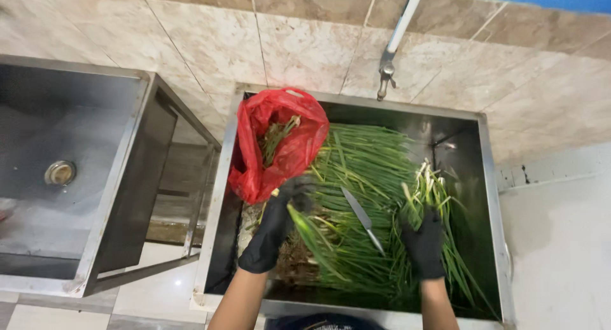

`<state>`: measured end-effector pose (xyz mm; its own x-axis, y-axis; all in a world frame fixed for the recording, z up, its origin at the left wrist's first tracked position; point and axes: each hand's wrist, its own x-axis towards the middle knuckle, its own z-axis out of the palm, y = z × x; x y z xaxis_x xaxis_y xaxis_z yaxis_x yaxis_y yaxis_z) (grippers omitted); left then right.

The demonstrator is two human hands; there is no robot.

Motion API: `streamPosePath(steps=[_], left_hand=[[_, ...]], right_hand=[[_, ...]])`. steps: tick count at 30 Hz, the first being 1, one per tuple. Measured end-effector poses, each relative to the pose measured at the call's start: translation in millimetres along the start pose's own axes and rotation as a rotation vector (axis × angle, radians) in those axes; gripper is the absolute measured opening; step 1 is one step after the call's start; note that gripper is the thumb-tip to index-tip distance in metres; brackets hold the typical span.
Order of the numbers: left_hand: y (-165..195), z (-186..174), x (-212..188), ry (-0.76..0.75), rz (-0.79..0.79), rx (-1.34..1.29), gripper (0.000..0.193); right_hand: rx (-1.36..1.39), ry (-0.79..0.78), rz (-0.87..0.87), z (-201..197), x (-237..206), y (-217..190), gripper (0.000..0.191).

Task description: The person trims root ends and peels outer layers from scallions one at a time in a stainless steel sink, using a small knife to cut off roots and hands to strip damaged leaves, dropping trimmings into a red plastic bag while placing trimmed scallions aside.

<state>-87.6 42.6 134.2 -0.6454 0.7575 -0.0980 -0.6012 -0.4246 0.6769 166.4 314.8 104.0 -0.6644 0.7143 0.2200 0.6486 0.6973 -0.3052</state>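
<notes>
Head view: the left hand, black-gloved, is closing around a few green onion stalks beside the red plastic bag at the steel sink's left rim. The right hand, also gloved, is gripping a bunch of green onions over the heap filling the sink. A knife is lying on the heap between both hands. A tap is hanging above.

An empty steel sink stands left; a tap hangs above.

Steel sink (deep, square) heaped with green onions, knife atop.
</notes>
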Motion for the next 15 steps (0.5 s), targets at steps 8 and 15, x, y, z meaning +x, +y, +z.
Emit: streamPosePath(steps=[8,15], left_hand=[[18.3,58.4,26.2,-0.206,-0.134,-0.124,0.058],[35.5,70.0,-5.6,-0.081,0.022,0.531,0.043]], right_hand=[[1.004,-0.477,-0.16,-45.4,-11.1,-182.0,0.046],[1.238,-0.481,-0.183,-57.2,12.5,-210.0,0.027]])
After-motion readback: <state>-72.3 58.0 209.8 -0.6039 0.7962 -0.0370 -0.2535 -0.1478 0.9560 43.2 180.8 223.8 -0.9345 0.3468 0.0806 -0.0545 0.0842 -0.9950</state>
